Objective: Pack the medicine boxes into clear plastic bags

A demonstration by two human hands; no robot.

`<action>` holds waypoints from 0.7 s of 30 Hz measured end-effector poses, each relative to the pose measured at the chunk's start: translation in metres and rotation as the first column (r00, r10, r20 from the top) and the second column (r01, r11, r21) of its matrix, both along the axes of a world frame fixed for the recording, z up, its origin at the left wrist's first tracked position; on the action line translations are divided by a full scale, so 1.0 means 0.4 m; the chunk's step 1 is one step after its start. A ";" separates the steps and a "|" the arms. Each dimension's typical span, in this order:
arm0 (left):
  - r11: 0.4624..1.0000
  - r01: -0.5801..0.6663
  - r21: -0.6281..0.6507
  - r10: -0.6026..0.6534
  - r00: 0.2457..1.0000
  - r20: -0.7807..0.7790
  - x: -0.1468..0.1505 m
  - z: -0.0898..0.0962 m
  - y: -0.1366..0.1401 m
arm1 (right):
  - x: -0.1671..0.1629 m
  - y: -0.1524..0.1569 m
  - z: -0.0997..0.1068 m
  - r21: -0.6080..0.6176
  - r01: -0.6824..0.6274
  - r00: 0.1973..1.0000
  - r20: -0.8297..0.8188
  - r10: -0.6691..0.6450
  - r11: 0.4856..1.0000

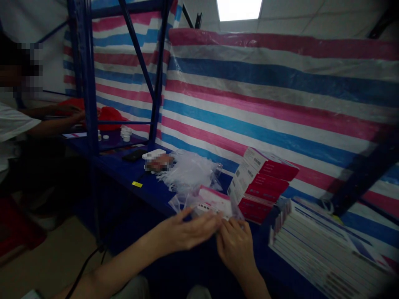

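My left hand [196, 229], fingers straight, touches a thin, see-through bag [191, 200] around a pink-white box [215, 200]; my right hand [236, 244] pinches the bag.

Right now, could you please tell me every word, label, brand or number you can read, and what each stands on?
None can be read with certainty.
Red-and-white boxes, stacked: print too blurred.
Pink-and-white pack in the clear bag: print too blurred.
Piled printed stack at the right: print too blurred.
Yellow tag: too small to tell.
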State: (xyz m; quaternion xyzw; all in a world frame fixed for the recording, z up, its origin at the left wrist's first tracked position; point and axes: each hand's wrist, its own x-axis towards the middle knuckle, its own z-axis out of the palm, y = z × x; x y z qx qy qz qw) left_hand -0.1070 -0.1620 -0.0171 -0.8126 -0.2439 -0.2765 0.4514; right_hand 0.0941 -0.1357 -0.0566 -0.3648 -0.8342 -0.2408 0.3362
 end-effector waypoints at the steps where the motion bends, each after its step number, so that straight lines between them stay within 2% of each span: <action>1: 0.998 0.063 0.004 -0.062 0.994 -0.090 0.015 -0.010 -0.009 | 0.003 -0.001 -0.001 -0.030 -0.031 0.999 -0.010 0.030 0.999; 2: 0.996 0.081 -0.041 -0.086 0.987 -0.139 0.028 -0.021 -0.013 | 0.005 -0.001 -0.003 -0.085 -0.063 0.998 -0.007 0.062 0.994; 3: 0.992 0.042 -0.120 -0.059 0.988 -0.143 0.038 -0.032 -0.012 | 0.008 -0.001 -0.005 -0.161 -0.085 0.996 0.005 0.087 0.983; 5: 0.941 -0.122 -0.315 0.103 0.992 -0.078 0.045 -0.051 0.006 | 0.018 0.001 -0.010 -0.323 -0.067 0.996 0.037 0.084 0.944; 6: 0.891 -0.200 -0.407 0.198 0.979 -0.047 0.041 -0.059 0.021 | 0.026 0.001 -0.014 -0.377 -0.040 0.997 0.040 0.059 0.925; 8: 0.781 -0.282 -0.557 0.320 0.947 -0.031 0.022 -0.074 0.053 | 0.050 0.001 -0.025 -0.398 0.041 0.999 -0.009 -0.048 0.917; 10: 0.665 -0.309 -0.680 0.400 0.916 -0.025 -0.006 -0.092 0.081 | 0.079 -0.001 -0.037 -0.376 0.187 0.968 -0.085 -0.235 0.908; 11: 0.611 -0.300 -0.732 0.432 0.902 -0.009 -0.020 -0.102 0.091 | 0.094 -0.003 -0.043 -0.374 0.271 0.936 -0.111 -0.333 0.887; 13: 0.531 -0.220 -0.818 0.465 0.883 0.064 -0.044 -0.123 0.102 | 0.116 -0.008 -0.051 -0.404 0.397 0.870 -0.120 -0.477 0.825; 14: 0.505 -0.152 -0.849 0.466 0.877 0.120 -0.051 -0.131 0.105 | 0.122 -0.009 -0.054 -0.422 0.420 0.855 -0.114 -0.506 0.803; 17: 0.458 0.114 -0.881 0.403 0.857 0.321 -0.058 -0.139 0.111 | 0.127 -0.007 -0.053 -0.448 0.394 0.853 -0.146 -0.500 0.802; 19: 0.457 0.273 -0.847 0.360 0.814 0.456 -0.050 -0.129 0.123 | 0.123 0.003 -0.048 -0.482 0.372 0.832 -0.207 -0.515 0.794; 21: 0.483 0.382 -0.788 0.317 0.763 0.564 -0.037 -0.114 0.144 | 0.117 0.020 -0.040 -0.553 0.328 0.805 -0.261 -0.533 0.766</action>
